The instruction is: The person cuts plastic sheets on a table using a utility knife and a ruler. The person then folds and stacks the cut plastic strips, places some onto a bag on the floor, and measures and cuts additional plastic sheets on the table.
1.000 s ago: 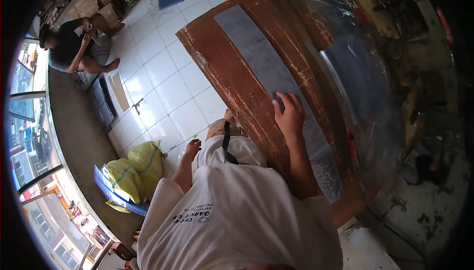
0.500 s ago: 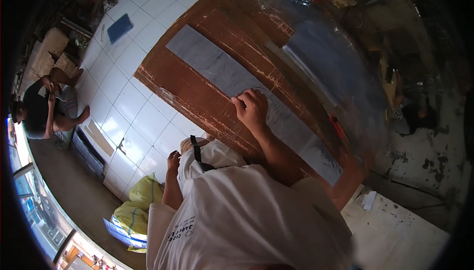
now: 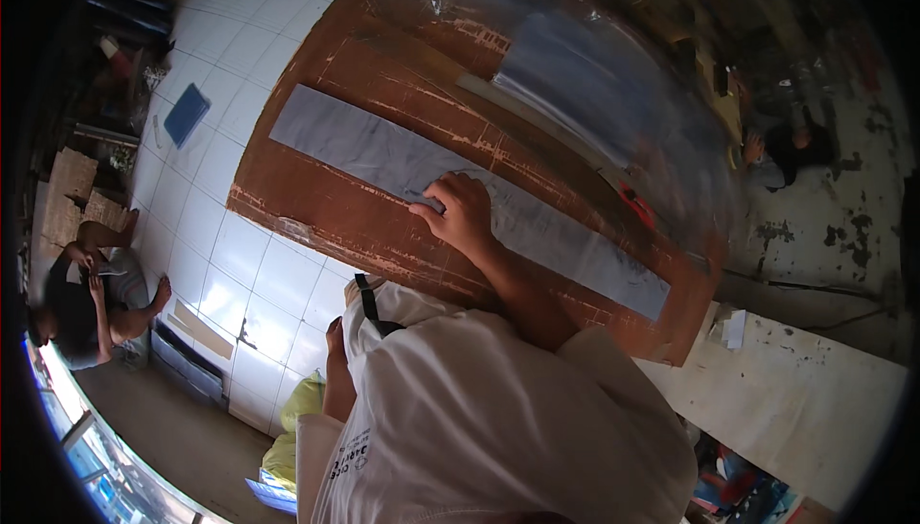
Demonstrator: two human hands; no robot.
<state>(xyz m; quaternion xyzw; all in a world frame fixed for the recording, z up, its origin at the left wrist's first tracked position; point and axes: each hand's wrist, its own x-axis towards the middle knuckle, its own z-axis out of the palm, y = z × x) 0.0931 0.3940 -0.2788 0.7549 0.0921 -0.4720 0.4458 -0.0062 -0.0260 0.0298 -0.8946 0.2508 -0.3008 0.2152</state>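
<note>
A long, thin grey strip (image 3: 364,138) lies flat and slantwise across the worn brown work surface (image 3: 326,193). My right hand (image 3: 462,209) rests at the strip's near edge, about midway along it. Its fingers are curled, with the thumb drawn toward them. A small greyish bit shows between thumb and fingers; whether it is a separate piece or part of the strip I cannot make out. My left hand (image 3: 334,335) hangs low beside my body, away from the table, its fingers too dark and hidden to read.
Clear plastic sheeting (image 3: 565,69) covers the table's far side, near a red object (image 3: 636,206). A pale bench (image 3: 795,356) adjoins at right. On the tiled floor lies a blue flat item (image 3: 187,115); a person (image 3: 91,284) sits at far left. A yellow-green sack (image 3: 303,403) stands by my left.
My view has turned, so the table and strip appear shifted left and lie flatter. My right hand stays at the strip, its fingers more bent over the near edge. The left hand hangs as before.
</note>
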